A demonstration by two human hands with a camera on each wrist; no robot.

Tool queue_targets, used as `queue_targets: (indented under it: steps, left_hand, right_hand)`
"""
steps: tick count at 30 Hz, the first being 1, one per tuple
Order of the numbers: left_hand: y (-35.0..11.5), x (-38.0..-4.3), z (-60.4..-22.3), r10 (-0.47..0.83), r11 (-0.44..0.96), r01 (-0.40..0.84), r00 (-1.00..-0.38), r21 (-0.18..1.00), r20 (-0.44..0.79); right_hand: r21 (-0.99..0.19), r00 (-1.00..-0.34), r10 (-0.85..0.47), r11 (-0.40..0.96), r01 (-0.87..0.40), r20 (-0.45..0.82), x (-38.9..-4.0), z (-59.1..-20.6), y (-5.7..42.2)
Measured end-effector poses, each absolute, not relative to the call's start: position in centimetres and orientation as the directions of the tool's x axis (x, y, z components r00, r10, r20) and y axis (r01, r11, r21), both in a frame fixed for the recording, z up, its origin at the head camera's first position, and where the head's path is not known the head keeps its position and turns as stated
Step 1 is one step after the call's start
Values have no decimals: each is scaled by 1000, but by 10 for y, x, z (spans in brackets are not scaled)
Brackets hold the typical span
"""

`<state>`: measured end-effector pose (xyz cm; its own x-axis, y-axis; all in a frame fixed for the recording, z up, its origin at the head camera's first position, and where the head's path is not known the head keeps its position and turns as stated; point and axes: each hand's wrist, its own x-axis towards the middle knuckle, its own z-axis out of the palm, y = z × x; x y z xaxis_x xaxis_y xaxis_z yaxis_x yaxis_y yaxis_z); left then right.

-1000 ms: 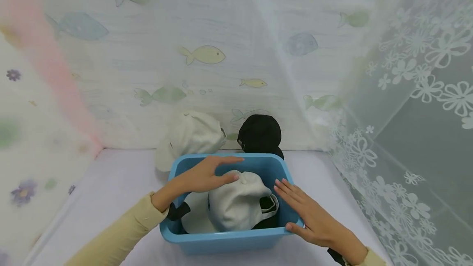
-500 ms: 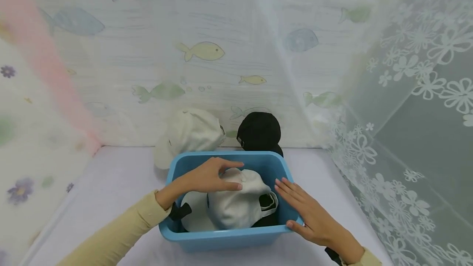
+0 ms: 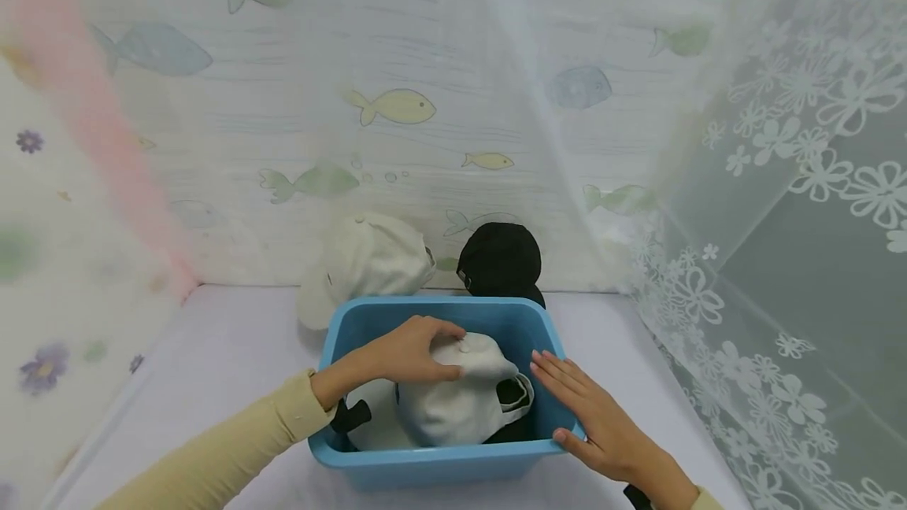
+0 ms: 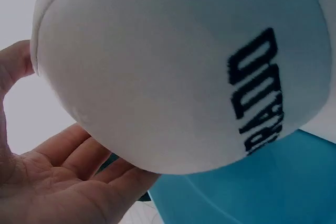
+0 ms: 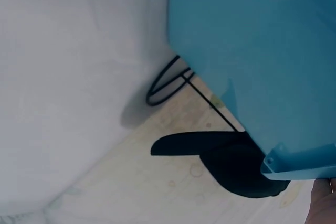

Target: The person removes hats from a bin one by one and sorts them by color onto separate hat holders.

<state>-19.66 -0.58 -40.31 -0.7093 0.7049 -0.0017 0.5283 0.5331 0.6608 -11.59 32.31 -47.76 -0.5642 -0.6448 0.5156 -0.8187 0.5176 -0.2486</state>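
Observation:
A white cap (image 3: 453, 408) sits in a blue plastic bin (image 3: 432, 459), its brim toward the left. My left hand (image 3: 411, 349) reaches over the bin's left side and holds the cap's crown, fingers at the back and thumb in front. In the left wrist view, the thumb and fingers (image 4: 86, 156) touch opposite edges of the cap's crown (image 4: 157, 77), which bears dark lettering. My right hand (image 3: 591, 415) rests on the bin's right rim with fingers extended. The right wrist view shows only part of that hand (image 5: 321, 203) at the rim.
Behind the bin are another white cap (image 3: 375, 258) at left and a black cap (image 3: 499, 262) at right. A black wire stand (image 5: 210, 103) shows near the black cap. Something black lies under the white cap in the bin. A patterned curtain (image 3: 298, 101) hangs behind.
My left hand has lowered from above the white cap onto its crown, and its fingers have closed around it. My right hand stays on the bin's rim.

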Motion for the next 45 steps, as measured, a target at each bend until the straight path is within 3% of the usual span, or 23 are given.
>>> queue_targets:
  steps: [7, 21, 45]
  left_hand:
    - [-8, -198, -402, 735, 484, 543, -678, 686, 18]
    - [-8, -197, -397, 687, 485, 541, -722, 687, 85]
    - [-21, -192, -391, 662, 441, 516, -740, 734, 122]
  right_hand:
    - [-257, -569, -617, 523, -812, 543, -115, -482, 322]
    - [-249, -526, -603, 484, -839, 600, -121, -483, 323]
    - [-269, -529, -587, 475, -838, 613, -122, -488, 318]
